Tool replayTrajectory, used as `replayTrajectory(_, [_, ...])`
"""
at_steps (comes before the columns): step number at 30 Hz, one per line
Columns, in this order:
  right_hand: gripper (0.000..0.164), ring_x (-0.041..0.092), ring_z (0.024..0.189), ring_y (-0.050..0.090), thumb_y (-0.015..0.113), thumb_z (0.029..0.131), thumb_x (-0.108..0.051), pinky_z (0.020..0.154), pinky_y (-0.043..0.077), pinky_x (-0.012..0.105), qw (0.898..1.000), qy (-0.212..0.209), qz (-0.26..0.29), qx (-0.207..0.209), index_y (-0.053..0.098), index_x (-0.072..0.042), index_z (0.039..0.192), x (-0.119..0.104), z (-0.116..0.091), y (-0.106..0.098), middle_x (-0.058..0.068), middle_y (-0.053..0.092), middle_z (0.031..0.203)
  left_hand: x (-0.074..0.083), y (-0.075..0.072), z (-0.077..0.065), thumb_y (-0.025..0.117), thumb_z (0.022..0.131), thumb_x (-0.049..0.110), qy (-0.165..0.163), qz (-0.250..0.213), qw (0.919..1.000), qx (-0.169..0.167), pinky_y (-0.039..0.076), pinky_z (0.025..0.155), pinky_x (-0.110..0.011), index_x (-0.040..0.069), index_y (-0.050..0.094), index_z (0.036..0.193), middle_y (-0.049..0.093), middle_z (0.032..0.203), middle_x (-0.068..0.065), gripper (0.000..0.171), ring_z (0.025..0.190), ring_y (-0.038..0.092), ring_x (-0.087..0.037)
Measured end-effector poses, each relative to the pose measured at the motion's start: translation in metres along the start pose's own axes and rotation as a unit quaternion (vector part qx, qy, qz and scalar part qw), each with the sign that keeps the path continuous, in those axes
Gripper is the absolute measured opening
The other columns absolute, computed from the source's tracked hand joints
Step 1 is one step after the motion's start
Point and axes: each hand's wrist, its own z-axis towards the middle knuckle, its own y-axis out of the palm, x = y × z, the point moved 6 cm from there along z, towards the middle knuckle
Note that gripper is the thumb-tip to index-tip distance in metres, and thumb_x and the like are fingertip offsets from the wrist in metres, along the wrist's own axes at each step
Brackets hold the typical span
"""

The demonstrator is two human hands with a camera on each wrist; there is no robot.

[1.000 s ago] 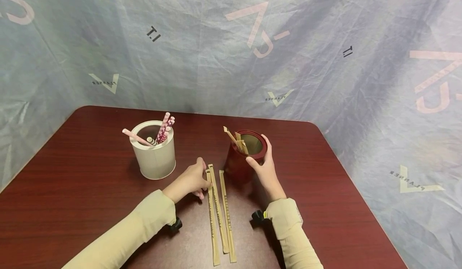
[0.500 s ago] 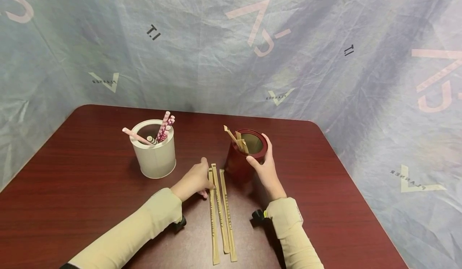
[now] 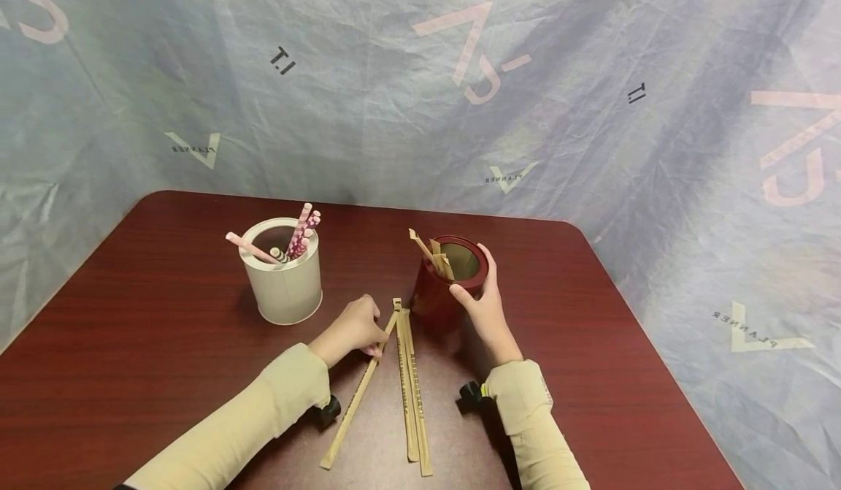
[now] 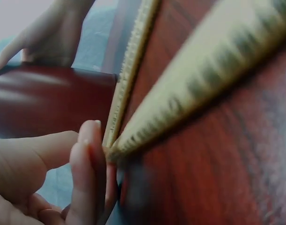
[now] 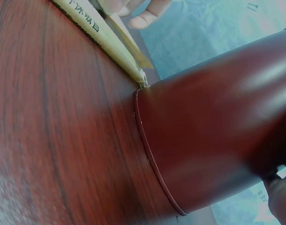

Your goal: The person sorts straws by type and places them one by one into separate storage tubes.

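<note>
My left hand (image 3: 355, 328) pinches a paper-wrapped straw (image 3: 355, 401) close to its upper end. In the left wrist view that wrapped straw (image 4: 208, 77) slants away from the fingertips, its printed wrapper blurred near the camera. Two more wrapped straws (image 3: 404, 380) lie side by side on the table, just right of the held one. My right hand (image 3: 488, 318) grips a red can (image 3: 435, 304) around its right side, thumb at the near rim. Several wrapped straws (image 3: 436, 256) lean inside the can's left edge. The right wrist view shows the can's base (image 5: 154, 159) standing on the tabletop.
A white can (image 3: 289, 296) with several pink and patterned paper straws (image 3: 298, 233) stands to the left of my left hand. The dark red wooden table (image 3: 164, 315) ends at a hanging grey-blue cloth (image 3: 368, 110) behind.
My left hand has taken hold of the leftmost wrapped straw; its lower end has swung left, away from the other two. My right hand and the red can stay put.
</note>
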Motion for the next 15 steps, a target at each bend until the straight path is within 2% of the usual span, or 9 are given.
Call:
replayTrajectory(5, [0.082,0.024,0.126,0.044,0.062,0.089,-0.007,0.089,0.047,0.012,1.000,0.001,-0.001,0.000,0.015,-0.023,0.154,0.001,0.000,-0.001,0.008,0.034,0.150,0.001,-0.008,-0.001,0.065,0.081,-0.004,-0.001,-0.064,0.9979,-0.012,0.051,0.044,-0.019,-0.010,0.055,0.102,0.062,0.062,-0.010,0.024,0.041,0.056,-0.006])
replayTrajectory(7, [0.082,0.022,0.125,0.044,0.062,0.089,-0.007,0.090,0.047,0.012,1.000,0.001,-0.001,0.001,0.015,-0.024,0.154,0.000,0.000,0.000,0.007,0.034,0.150,0.006,-0.013,-0.003,0.065,0.081,-0.003,0.017,-0.081,0.9965,-0.014,0.051,0.045,-0.019,-0.010,0.060,0.097,0.062,0.064,-0.007,0.019,0.042,0.055,-0.006])
replayTrajectory(12, [0.082,0.019,0.123,0.045,0.062,0.089,-0.009,0.090,0.047,0.013,1.000,0.001,-0.001,-0.001,0.016,-0.028,0.153,-0.001,0.000,0.000,0.005,0.034,0.150,0.022,-0.029,-0.014,0.068,0.082,0.001,0.083,-0.084,0.9930,-0.011,0.052,0.049,-0.022,-0.008,0.067,0.091,0.065,0.067,-0.004,0.013,0.048,0.056,-0.006])
replayTrajectory(15, [0.081,0.019,0.124,0.045,0.062,0.089,-0.008,0.091,0.047,0.013,1.000,0.001,0.002,-0.001,0.017,-0.029,0.153,-0.001,0.000,0.000,0.005,0.034,0.150,0.029,-0.035,-0.022,0.068,0.083,0.002,0.101,-0.108,0.9889,-0.016,0.056,0.056,-0.026,-0.009,0.067,0.092,0.065,0.068,-0.002,0.014,0.054,0.059,-0.007])
